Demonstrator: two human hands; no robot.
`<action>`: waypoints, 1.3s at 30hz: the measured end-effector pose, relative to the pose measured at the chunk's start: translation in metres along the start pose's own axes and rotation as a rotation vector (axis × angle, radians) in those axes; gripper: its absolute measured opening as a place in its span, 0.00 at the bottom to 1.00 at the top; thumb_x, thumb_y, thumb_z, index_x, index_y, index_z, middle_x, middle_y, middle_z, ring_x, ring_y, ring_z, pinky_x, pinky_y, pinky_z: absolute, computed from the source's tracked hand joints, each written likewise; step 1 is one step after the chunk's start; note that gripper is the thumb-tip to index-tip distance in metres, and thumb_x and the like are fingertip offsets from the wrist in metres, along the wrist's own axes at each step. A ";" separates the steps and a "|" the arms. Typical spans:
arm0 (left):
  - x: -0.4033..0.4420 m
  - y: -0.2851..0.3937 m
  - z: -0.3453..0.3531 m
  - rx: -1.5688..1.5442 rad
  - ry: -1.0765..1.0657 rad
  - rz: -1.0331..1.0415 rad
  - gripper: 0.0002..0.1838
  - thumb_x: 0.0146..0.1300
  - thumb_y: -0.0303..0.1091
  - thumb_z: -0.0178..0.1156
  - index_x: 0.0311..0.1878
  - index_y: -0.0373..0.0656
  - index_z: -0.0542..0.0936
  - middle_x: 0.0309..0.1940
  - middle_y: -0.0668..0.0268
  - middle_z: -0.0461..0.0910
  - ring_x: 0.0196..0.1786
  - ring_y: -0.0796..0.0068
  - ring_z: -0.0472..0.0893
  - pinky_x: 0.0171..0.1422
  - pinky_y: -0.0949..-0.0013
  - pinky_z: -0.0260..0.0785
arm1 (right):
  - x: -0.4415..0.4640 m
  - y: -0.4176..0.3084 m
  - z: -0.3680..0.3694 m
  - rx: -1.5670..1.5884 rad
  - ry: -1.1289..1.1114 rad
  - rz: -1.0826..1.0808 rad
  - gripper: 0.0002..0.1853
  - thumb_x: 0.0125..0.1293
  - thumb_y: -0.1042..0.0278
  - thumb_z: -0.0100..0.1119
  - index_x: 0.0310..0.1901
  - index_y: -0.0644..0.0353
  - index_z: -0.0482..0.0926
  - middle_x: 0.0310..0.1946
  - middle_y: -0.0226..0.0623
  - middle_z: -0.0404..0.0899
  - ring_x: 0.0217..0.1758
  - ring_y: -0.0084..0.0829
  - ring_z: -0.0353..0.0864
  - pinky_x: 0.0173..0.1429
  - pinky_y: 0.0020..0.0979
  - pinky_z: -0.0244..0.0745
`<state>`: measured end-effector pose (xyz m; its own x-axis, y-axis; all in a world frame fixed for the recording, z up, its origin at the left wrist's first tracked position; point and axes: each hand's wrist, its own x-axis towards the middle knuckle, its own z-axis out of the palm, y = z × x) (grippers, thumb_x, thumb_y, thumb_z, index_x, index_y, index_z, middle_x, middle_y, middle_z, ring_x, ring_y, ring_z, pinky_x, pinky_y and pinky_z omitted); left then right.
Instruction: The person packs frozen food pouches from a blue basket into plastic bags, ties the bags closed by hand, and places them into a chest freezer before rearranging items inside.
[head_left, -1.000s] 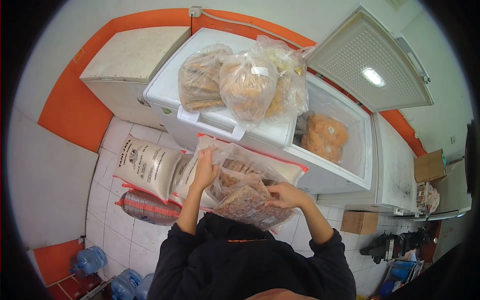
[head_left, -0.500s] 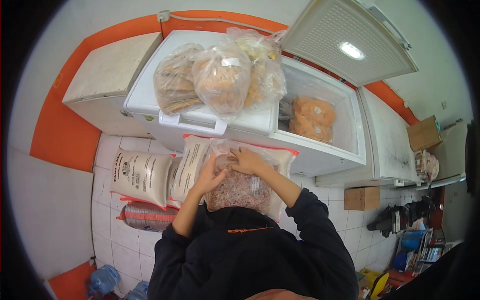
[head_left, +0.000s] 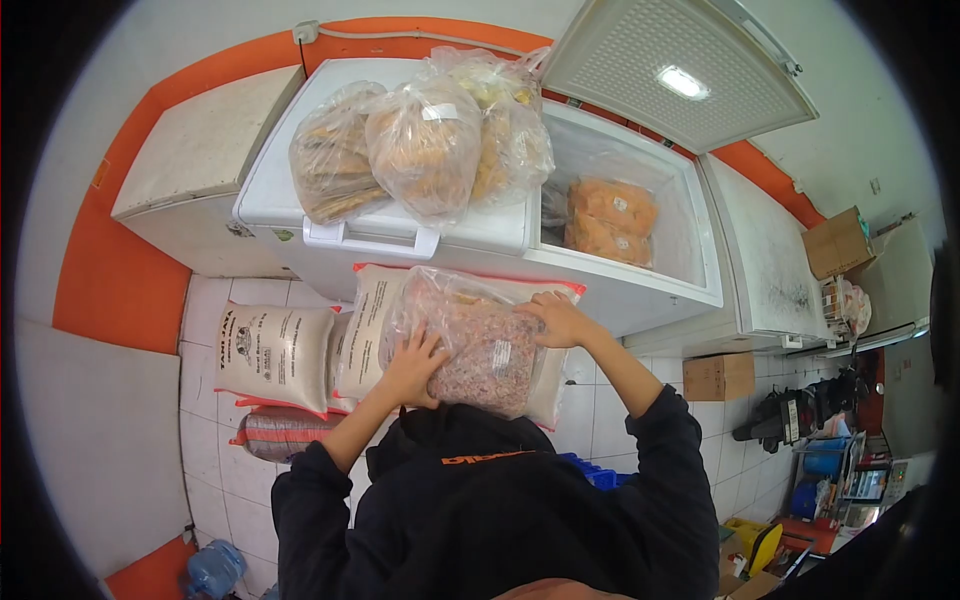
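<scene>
A clear plastic bag point(head_left: 485, 370) packed with small reddish-brown pieces lies flat on a white sack point(head_left: 365, 330) in front of me. My left hand point(head_left: 415, 368) rests on the bag's left side, fingers spread and open. At the bag's upper right edge is my right hand point(head_left: 558, 320), its fingers extended over the plastic and slightly bent. A small white printed label point(head_left: 501, 354) shows on the bag. The loose upper part of the plastic is crumpled and lies toward the freezer.
Beyond the sack stands a white chest freezer point(head_left: 470, 240), its right lid point(head_left: 690, 75) raised, with orange packs point(head_left: 610, 222) inside. Several filled plastic bags point(head_left: 425, 150) sit on its closed half. Another sack point(head_left: 275, 350) lies left; a cardboard box point(head_left: 718, 377) stands right.
My right hand has moved from the bag's top middle to its right edge. My left hand has come down onto the left side with fingers spread. The bag's loose plastic lies more spread out.
</scene>
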<state>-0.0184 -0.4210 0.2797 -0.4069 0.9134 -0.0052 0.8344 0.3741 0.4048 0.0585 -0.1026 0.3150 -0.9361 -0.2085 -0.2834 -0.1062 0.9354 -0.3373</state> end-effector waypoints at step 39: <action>-0.011 0.057 0.013 -0.316 0.230 -0.325 0.43 0.35 0.49 0.71 0.54 0.36 0.65 0.55 0.50 0.64 0.61 0.45 0.61 0.62 0.50 0.54 | -0.003 -0.013 0.015 0.290 0.622 0.599 0.09 0.50 0.73 0.60 0.35 0.54 0.80 0.25 0.29 0.78 0.28 0.23 0.74 0.39 0.23 0.60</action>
<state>0.0385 -0.4080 0.2910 -0.7281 0.6853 0.0104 0.5120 0.5337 0.6731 0.0678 -0.1187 0.3067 -0.8285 0.5595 0.0233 0.4659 0.7117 -0.5258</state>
